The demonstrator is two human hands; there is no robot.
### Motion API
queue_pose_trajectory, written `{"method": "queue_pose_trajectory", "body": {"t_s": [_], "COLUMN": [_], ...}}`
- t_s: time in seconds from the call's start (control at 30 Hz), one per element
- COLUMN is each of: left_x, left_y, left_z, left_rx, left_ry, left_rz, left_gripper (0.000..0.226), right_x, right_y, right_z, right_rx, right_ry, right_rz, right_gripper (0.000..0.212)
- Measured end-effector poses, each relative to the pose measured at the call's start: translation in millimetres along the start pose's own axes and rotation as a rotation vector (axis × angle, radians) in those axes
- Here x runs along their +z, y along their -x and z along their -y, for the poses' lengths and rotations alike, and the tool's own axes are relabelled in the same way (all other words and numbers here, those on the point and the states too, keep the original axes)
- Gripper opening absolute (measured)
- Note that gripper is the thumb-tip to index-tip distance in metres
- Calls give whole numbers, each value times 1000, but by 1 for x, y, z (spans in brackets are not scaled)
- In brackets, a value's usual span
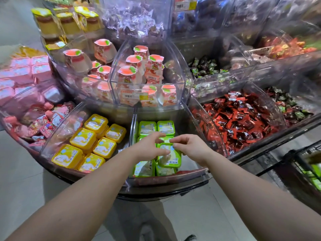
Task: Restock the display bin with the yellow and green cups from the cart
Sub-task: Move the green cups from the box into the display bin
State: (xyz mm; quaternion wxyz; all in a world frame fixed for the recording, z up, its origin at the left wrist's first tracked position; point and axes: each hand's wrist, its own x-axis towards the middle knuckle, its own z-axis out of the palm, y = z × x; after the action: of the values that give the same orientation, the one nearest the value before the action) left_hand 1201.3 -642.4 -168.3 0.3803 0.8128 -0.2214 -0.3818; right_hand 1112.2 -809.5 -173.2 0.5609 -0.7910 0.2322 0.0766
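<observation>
Left hand: the left hand (149, 146) hung over the green compartment, fingers loosely curled and spread, tips brushing the top green cup (171, 156); it gripped nothing that I could make out.
Right hand: the right hand (189, 146) was at the same cup's far edge, thumb and forefinger close together as if nipping the rim. Whether it truly held the rim, I could not tell.
Why so: my read is both hands were squaring that top cup onto the stack, so the pile would sit level below the bin's front wall.
Green cups: the green cups (157, 128) were stacked in the display bin (166, 180), right of its clear divider, running from front wall to back.
Yellow cups: the yellow cups (83, 138) lay left of that divider, several tilted and overlapping.
Cart: the cart (305, 164) stood at the right edge, with something green inside, blurred.
Writing: cup lids carried Chinese print too blurred to read; the price label (133, 96) on the peach-cup bin above showed a barcode only.
Progress: looked to be well along.
</observation>
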Motion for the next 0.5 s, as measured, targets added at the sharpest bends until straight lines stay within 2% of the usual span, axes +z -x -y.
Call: {"method": "queue_pose_trajectory", "body": {"t_s": [0.03, 0.1, 0.17, 0.23, 0.33, 0.4, 0.5], "left_x": [2, 4, 6, 9, 13, 15, 16], "left_y": [0, -1, -2, -2, 0, 2, 3], "left_z": [0, 1, 9, 17, 21, 22, 24], "left_rx": [-12, -45, -106, -191, -290, -328, -345], "left_ry": [2, 53, 126, 204, 353, 297, -33], "left_rz": [55, 105, 59, -37, -139, -109, -10], "left_gripper": [64, 38, 17, 17, 22, 19, 22], "right_x": [1, 5, 7, 6, 0, -1, 3], "right_y": [0, -1, -2, -3, -2, -1, 0], "right_z": [0, -2, -7, -12, -16, -21, -24], "right_rx": [-10, -19, -4, 57, 191, 232, 248], "right_ry": [-16, -62, -108, -148, -144, -143, -106], "right_rz": [8, -12, -50, -57, 33, 93, 126], "right_gripper": [21, 25, 29, 31, 31, 28, 23]}}
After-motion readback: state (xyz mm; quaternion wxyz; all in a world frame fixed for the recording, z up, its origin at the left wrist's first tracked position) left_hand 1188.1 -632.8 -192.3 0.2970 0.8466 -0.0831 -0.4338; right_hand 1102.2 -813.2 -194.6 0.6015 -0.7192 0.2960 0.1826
